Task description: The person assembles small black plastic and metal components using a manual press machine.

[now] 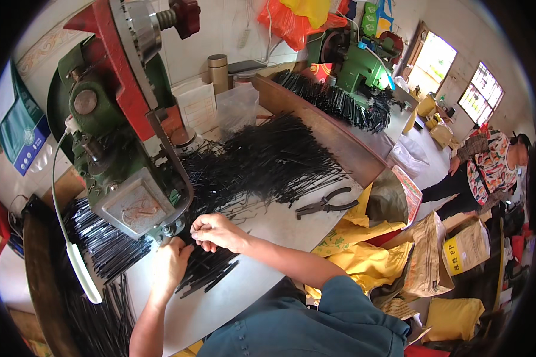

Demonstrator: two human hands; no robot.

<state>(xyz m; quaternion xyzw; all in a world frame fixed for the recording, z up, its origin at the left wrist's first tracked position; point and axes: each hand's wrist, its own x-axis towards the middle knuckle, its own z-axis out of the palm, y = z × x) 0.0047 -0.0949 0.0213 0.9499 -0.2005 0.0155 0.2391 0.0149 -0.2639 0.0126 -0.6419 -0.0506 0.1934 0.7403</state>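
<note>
both hands are right at the foot of the green and red cast-metal press machine (122, 149). the left hand (171, 262) is curled, resting on a small bunch of thin black metal rods (211, 271) lying on the grey worktop (262, 279). the right hand (215, 232) has its fingers pressed together, pinching some of those rods just beside the machine's base. dark steel pliers (326, 204) lie well apart to the right, near the big tangled rod pile (268, 160).
</note>
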